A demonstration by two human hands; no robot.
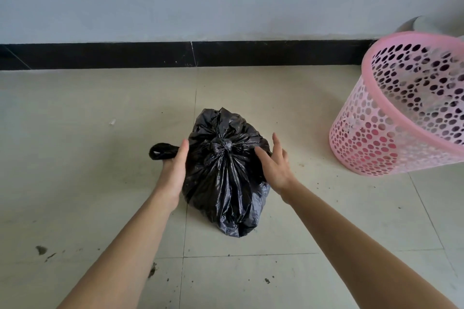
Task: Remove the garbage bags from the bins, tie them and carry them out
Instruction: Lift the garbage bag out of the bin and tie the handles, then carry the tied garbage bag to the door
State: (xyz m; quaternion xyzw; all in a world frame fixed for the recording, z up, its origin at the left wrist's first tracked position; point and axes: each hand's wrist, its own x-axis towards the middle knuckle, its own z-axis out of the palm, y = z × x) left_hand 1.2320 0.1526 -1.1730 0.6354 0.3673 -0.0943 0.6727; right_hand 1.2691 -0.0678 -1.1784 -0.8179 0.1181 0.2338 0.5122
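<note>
Two bare hands reach down to a black garbage bag (226,178) that sits on the tiled floor (100,195), a little in front of the black skirting strip (100,55) at the far edge of the floor. The bag is full and its neck is gathered into a tight knot (224,146) on the top. The left hand (174,170) lies flat against the left side of the bag, fingers straight and together, not closed around anything. A black loop handle (162,151) of the bag sticks out to the left, just behind this hand; if the thumb holds it, I cannot tell. The right hand (275,164) is spread, fingers apart, with the fingertips touching the upper right side of the bag and the palm a little away from it.

Toward the right edge of the floor stands a pink plastic bin (391,143) with round holes in its wall, well apart from the bag. It has no bag inside. Small dark crumbs and stains (41,249) lie on the tiles near the person.
</note>
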